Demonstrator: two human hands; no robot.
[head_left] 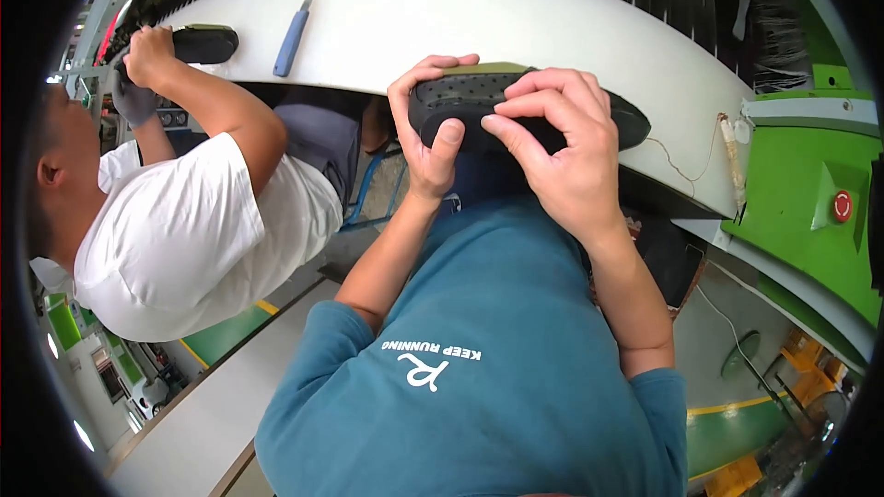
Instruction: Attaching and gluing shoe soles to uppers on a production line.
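A black shoe, with small dots along its side and an olive-green strip on its far edge, is raised over the near edge of the white table. My left hand is wrapped round the left end of the shoe, its thumb across the near side and its fingers behind. Over the middle of the shoe, my right hand is closed in a pinch, thumb and forefinger close together against the dark surface. Whatever lies between those fingertips, if anything, is too small to make out.
On the white table lies a blue-handled knife. At left, a co-worker in white touches another black shoe. A thin cord runs to a pale wrapped stick by the green machine with a red button.
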